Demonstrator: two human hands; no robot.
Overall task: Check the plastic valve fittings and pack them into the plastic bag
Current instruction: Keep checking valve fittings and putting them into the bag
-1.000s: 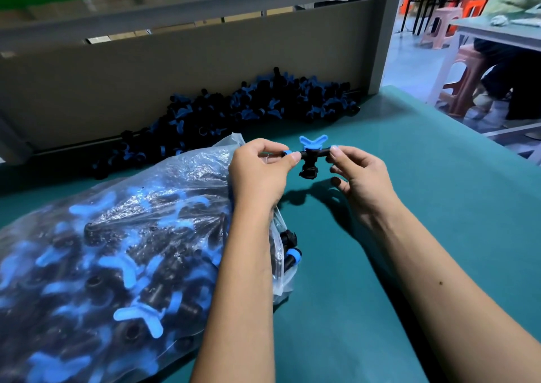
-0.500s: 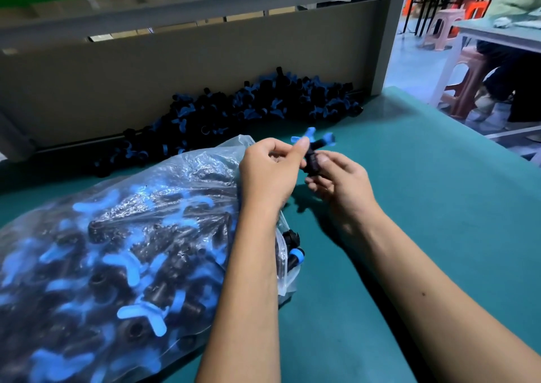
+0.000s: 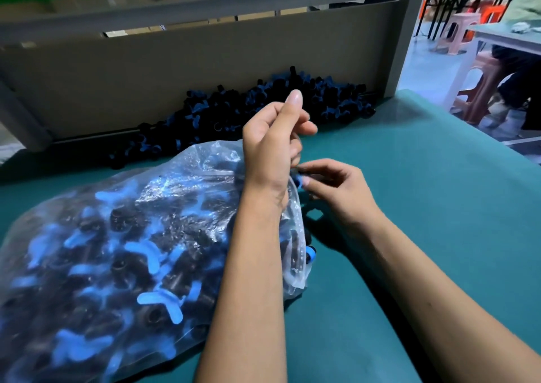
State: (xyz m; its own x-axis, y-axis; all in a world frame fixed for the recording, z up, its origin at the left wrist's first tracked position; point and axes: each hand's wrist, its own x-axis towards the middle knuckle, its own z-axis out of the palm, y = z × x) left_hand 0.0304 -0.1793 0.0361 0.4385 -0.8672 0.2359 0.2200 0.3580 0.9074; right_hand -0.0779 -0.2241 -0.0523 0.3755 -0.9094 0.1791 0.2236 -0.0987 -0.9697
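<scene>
Two hands meet at the centre of the frame. The left hand [image 3: 273, 145] pinches the rim of the clear plastic bag [image 3: 140, 253], lifting its mouth open, presumably so a part can slide in. The right hand [image 3: 336, 189] pinches a black-and-blue valve fitting [image 3: 299, 181] right at that opening (mostly hidden by fingers). The bulging bag fills the lower left of the green table [image 3: 424, 207]; a heap of loose fittings [image 3: 263, 104] lies against the grey back panel [image 3: 146, 72] above centre.

bag [image 3: 123, 251]: on the desk [image 3: 409, 207], left
loose fittings [image 3: 263, 101]: behind bag, against the back panel [image 3: 175, 69]
hands: right of bag
</scene>
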